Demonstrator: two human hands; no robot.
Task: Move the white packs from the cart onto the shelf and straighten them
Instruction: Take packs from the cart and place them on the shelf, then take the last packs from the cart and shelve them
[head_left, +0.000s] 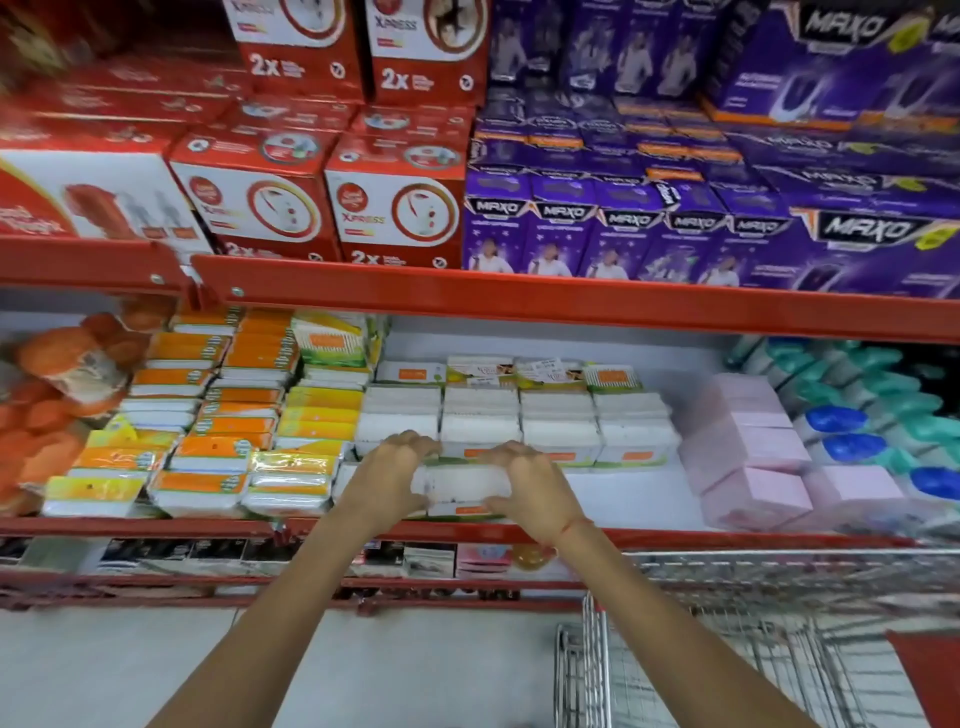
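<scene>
A white pack (460, 486) with an orange label lies at the front of the middle shelf (623, 499). My left hand (387, 478) grips its left end and my right hand (524, 486) grips its right end. Behind it stand rows of the same white packs (561, 426), stacked several deep, with more lying flat on top at the back. The wire cart (727, 639) sits at the lower right; I cannot see any packs inside it from here.
Orange and yellow packs (218, 441) fill the shelf to the left, pink packs (748, 457) and teal-blue packs (857, 415) to the right. A red shelf rail (571, 306) hangs overhead, with red and purple boxes above. Bare white shelf shows right of my hands.
</scene>
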